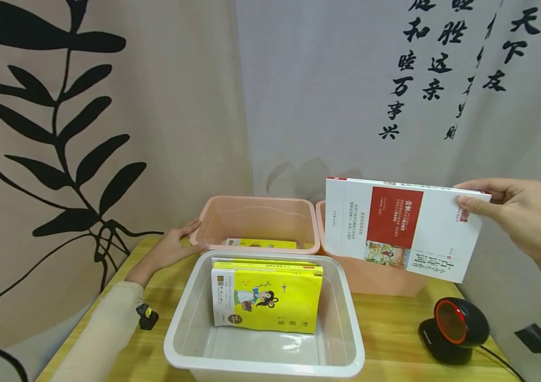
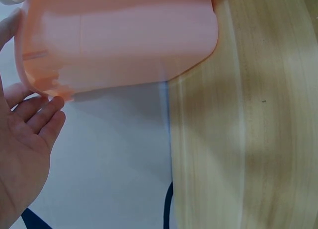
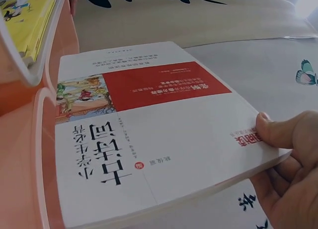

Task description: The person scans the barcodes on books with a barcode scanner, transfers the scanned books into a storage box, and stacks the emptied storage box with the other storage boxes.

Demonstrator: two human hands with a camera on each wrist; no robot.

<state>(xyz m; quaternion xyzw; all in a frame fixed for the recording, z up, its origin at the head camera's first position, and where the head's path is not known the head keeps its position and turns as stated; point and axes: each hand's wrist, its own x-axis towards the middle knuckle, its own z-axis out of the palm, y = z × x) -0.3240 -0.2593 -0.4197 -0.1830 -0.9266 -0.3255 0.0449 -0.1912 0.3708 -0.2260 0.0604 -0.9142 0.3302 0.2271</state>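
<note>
My right hand [image 1: 514,212] pinches a white book [image 1: 346,223] with a red panel by one end, thumb on the cover. The book hangs over the right pink bin [image 1: 385,278] and hides much of it. In the right wrist view the cover of the book [image 3: 164,124] shows large black characters and a small picture. My left hand [image 1: 174,249] holds the left pink bin [image 1: 260,204] at its left corner; the left wrist view shows fingers [image 2: 47,117] bent against the outside of the corner. Inside that bin lies a yellow book [image 1: 265,243].
A white bin [image 1: 177,329] stands in front, with several yellow books [image 1: 275,302] upright against its back. To the right, a black round device [image 1: 461,323] with a red ring trails a cable. The wooden table [image 1: 385,339] meets a curtain [image 1: 194,106] behind.
</note>
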